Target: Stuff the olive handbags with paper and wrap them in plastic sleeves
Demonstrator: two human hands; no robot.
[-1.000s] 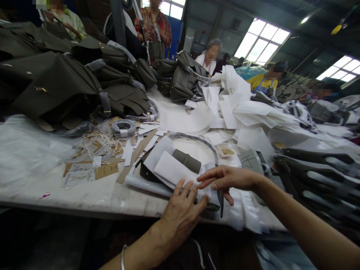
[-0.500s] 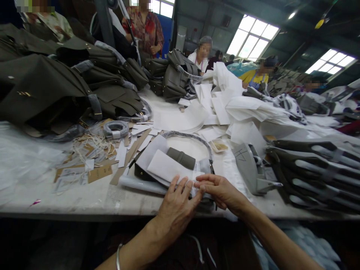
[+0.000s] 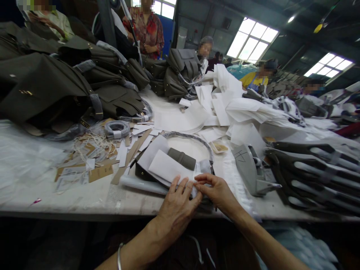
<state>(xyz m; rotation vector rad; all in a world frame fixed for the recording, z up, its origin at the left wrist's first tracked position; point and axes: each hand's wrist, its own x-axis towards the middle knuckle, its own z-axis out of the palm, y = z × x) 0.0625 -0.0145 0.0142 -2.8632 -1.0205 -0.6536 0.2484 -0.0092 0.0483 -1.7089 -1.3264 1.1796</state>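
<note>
A dark olive handbag point(image 3: 180, 158) lies flat at the table's near edge, partly covered by white paper sheets point(image 3: 165, 167). Its wrapped handle point(image 3: 191, 137) arcs up behind it. My left hand point(image 3: 177, 206) lies on the paper over the bag, fingers stretched flat. My right hand point(image 3: 216, 191) sits just to the right, its fingers curled and pinched on the paper's edge, touching the left fingertips.
Heaps of dark olive bags point(image 3: 50, 90) fill the left and back. Card tags and string point(image 3: 95, 150) lie scattered left of the bag. White paper point(image 3: 236, 105) piles up at centre right, a stack of dark grey handles point(image 3: 312, 172) at right. Other people work across the table point(image 3: 84, 195).
My right hand came in from the right and closed its fingers on the paper's edge beside my left hand. The left hand stayed flat on the paper.
</note>
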